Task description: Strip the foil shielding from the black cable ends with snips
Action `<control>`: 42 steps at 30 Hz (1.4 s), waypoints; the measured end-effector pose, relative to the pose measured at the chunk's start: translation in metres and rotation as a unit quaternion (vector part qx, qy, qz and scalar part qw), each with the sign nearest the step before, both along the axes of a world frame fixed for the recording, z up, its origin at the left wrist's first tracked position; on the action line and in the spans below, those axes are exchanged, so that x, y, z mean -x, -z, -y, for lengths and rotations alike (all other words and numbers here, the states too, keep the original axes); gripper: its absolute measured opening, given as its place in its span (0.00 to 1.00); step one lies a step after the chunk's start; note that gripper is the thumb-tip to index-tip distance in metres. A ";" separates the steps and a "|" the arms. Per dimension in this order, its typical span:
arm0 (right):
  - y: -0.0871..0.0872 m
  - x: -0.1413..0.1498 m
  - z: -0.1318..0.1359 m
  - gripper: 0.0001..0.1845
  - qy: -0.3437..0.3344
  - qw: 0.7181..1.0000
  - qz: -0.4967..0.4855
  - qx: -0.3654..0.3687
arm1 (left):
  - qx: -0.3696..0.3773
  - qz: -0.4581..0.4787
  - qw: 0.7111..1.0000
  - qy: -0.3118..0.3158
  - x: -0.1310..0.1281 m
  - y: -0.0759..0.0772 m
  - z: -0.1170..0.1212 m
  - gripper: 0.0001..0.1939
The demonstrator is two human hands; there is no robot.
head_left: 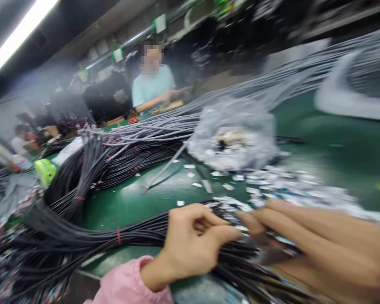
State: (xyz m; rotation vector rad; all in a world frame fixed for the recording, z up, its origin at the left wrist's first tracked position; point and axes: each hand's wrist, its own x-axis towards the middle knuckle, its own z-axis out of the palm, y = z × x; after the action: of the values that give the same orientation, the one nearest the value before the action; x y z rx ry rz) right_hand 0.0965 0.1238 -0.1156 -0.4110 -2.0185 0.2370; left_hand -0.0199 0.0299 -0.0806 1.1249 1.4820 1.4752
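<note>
My left hand [193, 242], below a pink sleeve, hovers over a bundle of black cables [145, 232]. Its thumb and index finger are closed in a pinch, and anything between the tips is too small to name. From the right comes my right hand [307, 240], smeared by motion, its fingers drawn together close to the left fingertips. What it holds is blurred. Beneath both hands lie the bundle's cable ends, with small white scraps [291, 185] around and behind them. A red tie [118, 235] binds the bundle to the left.
A clear plastic bag [234, 131] of small parts sits on the green table [123, 198]. Grey cables [164, 126] stretch across the back; coiled black cables [82, 181] lie left, beside a bright green object [45, 171]. A person [153, 86] sits across the table.
</note>
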 end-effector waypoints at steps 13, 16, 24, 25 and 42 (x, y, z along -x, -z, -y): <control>-0.033 -0.006 -0.014 0.09 -0.160 0.979 0.003 0.122 | 0.026 -0.030 0.999 -0.017 0.014 0.010 0.000 0.22; -0.032 -0.008 -0.011 0.08 -0.204 0.965 0.006 0.167 | 0.029 -0.038 0.998 -0.031 0.012 0.009 -0.001 0.21; -0.027 -0.009 -0.012 0.06 -0.205 0.965 -0.016 0.161 | 0.011 -0.081 0.995 -0.059 0.008 0.007 -0.003 0.15; -0.027 -0.009 -0.012 0.06 -0.199 0.968 -0.018 0.153 | 0.006 -0.086 0.994 -0.060 0.008 0.008 -0.003 0.14; -0.027 -0.009 -0.017 0.03 -0.209 0.936 0.029 0.282 | -0.055 -0.178 0.982 -0.011 0.013 0.018 -0.005 0.16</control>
State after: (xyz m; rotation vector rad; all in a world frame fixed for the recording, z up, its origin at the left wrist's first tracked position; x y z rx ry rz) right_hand 0.1054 0.1407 -0.0882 -0.3348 -2.0559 1.0962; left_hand -0.0326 0.0347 -0.0982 1.5061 1.6704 1.4387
